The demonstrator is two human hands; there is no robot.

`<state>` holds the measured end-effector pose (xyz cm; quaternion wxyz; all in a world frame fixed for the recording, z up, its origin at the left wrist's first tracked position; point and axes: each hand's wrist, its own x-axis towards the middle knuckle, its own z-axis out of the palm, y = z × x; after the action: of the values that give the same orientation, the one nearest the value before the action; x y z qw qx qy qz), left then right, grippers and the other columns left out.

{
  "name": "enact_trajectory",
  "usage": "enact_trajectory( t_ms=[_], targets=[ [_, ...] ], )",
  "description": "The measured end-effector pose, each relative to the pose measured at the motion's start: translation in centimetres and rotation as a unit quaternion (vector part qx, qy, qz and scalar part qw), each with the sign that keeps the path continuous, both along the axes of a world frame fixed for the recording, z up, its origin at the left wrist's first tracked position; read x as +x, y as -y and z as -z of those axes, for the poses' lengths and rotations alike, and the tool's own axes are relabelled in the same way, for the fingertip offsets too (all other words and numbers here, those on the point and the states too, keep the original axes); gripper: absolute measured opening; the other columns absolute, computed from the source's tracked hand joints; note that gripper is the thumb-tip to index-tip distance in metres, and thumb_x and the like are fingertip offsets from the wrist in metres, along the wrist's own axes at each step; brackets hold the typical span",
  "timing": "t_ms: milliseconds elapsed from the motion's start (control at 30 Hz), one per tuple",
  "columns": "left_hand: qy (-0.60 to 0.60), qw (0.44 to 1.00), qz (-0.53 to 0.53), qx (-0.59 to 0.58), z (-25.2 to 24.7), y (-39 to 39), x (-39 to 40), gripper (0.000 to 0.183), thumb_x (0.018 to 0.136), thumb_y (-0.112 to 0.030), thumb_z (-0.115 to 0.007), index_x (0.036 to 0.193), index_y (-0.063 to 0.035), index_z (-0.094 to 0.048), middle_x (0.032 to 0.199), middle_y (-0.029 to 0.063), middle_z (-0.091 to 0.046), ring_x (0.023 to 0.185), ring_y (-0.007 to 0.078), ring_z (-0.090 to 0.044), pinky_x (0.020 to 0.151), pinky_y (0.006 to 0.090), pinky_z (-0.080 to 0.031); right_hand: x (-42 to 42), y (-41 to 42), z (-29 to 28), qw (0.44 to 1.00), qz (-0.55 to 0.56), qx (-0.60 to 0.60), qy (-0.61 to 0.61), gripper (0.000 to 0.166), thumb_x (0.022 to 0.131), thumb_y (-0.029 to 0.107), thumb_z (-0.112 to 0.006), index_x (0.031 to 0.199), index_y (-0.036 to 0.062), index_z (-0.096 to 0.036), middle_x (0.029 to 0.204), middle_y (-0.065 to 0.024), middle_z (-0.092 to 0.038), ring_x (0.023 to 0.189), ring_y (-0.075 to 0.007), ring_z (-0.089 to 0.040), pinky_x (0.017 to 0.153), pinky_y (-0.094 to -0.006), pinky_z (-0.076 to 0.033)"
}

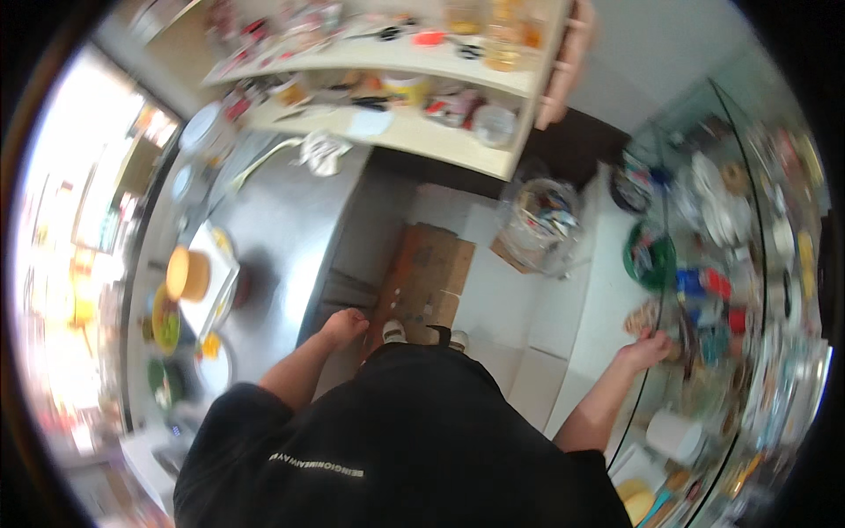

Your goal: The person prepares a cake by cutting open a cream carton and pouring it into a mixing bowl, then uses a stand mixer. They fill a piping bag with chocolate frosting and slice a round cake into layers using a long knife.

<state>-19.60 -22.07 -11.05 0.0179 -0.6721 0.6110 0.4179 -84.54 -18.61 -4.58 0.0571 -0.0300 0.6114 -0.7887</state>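
Observation:
My left hand (346,326) hangs loosely curled over the right edge of the metal worktop (290,218), and nothing shows in it. On that worktop stand a round yellow-orange cake (188,274) beside a white board and a white plate (214,363) with yellow pieces. My right hand (647,350) reaches to the glass shelf unit at the right, its fingers at or near a beige bumpy item (642,318); blur hides whether it grips it. A green round basket (650,256) is just beyond.
Ahead are cream shelves (436,142) with jars and tools. A bin with a plastic liner (544,214) stands on the floor near flattened cardboard (426,277). Glass shelves at the right hold tapes and a white roll (675,435). A white cloth (323,152) lies on the worktop's far end.

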Motion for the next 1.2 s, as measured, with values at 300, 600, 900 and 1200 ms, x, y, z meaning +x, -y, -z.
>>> enact_trajectory(
  t_ms=[300,600,900,1200],
  targets=[
    [0.081,0.978,-0.187,-0.031,0.3,-12.7,5.0,0.039,0.087,-0.031,-0.063,0.113,-0.0018,-0.065,0.11,0.0206,-0.068,0.107,0.0376,-0.063,0.092,0.044,-0.05,21.8,13.3,-0.4,0.843,-0.523,0.081,-0.099,0.035,0.101,0.016,-0.052,0.131,-0.0014,-0.047,0.123,-0.0129,-0.057,0.104,-0.0198,-0.058,0.089,-0.0311,-0.049],
    [-0.024,0.877,-0.448,-0.172,-2.8,-18.1,8.1,0.039,0.09,-0.029,-0.062,0.118,-0.0021,-0.062,0.106,0.0188,-0.069,0.101,0.0354,-0.065,0.089,0.0427,-0.051,34.9,13.5,12.7,0.507,-0.776,0.217,-0.306,0.038,0.097,0.025,-0.059,0.124,-0.0007,-0.055,0.113,-0.0114,-0.063,0.102,-0.0214,-0.06,0.091,-0.0351,-0.048],
    [-0.011,0.81,-0.55,-0.201,-2.2,-24.5,16.0,0.034,0.092,-0.028,-0.056,0.116,-0.0056,-0.061,0.101,0.0135,-0.07,0.099,0.0334,-0.064,0.088,0.0436,-0.05,46.4,15.0,17.4,0.386,-0.833,0.229,-0.323,0.03,0.098,0.017,-0.055,0.12,-0.0026,-0.056,0.099,-0.0107,-0.065,0.083,-0.0196,-0.061,0.073,-0.032,-0.05],
    [0.034,0.709,-0.663,-0.238,0.2,-31.0,16.6,0.032,0.088,-0.026,-0.061,0.11,-0.0035,-0.064,0.098,0.0157,-0.069,0.091,0.0345,-0.065,0.081,0.0426,-0.052,57.3,20.5,15.5,0.311,-0.883,0.199,-0.288,0.019,0.099,0.017,-0.054,0.108,0.0012,-0.06,0.085,-0.0058,-0.064,0.065,-0.0113,-0.058,0.056,-0.0255,-0.048]
  ],
)
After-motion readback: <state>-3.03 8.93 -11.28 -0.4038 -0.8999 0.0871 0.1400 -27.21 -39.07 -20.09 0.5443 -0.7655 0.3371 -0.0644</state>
